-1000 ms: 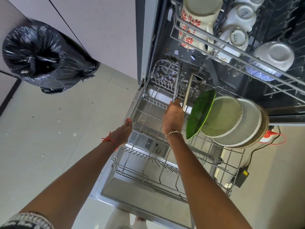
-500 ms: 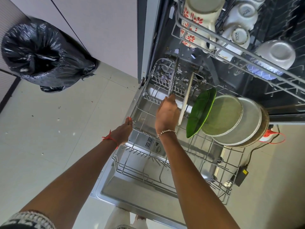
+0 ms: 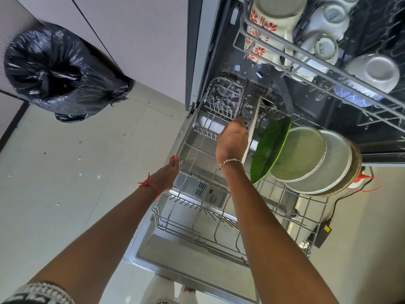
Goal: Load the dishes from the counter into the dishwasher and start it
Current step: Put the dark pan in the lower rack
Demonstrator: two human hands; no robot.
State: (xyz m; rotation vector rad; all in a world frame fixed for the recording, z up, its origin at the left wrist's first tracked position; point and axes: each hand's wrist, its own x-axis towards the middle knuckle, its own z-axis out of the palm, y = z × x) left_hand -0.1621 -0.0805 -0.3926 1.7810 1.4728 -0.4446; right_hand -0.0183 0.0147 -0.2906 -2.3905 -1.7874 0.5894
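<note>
The dishwasher stands open with its lower rack (image 3: 197,216) pulled out over the dropped door (image 3: 175,260). My right hand (image 3: 232,141) reaches into the rack's far left part and holds the lower edge of a thin dark patterned plate (image 3: 242,99) standing on edge. A white plate (image 3: 254,126) stands edge-on right beside that hand. To the right lean a green leaf-shaped plate (image 3: 269,150), a pale green plate (image 3: 302,154) and a steel plate (image 3: 331,167). My left hand (image 3: 164,178) touches the rack's left rim with straight fingers.
The upper rack (image 3: 306,62) holds upturned floral cups (image 3: 263,25), white cups (image 3: 326,47) and a white bowl (image 3: 377,71). A full black rubbish bag (image 3: 59,75) sits on the tiled floor at the left. A black adapter and cable (image 3: 324,233) lie right of the door.
My right hand has moved a little farther into the rack, and the dark plate stands closer to the white plate. The left hand stays on the rim.
</note>
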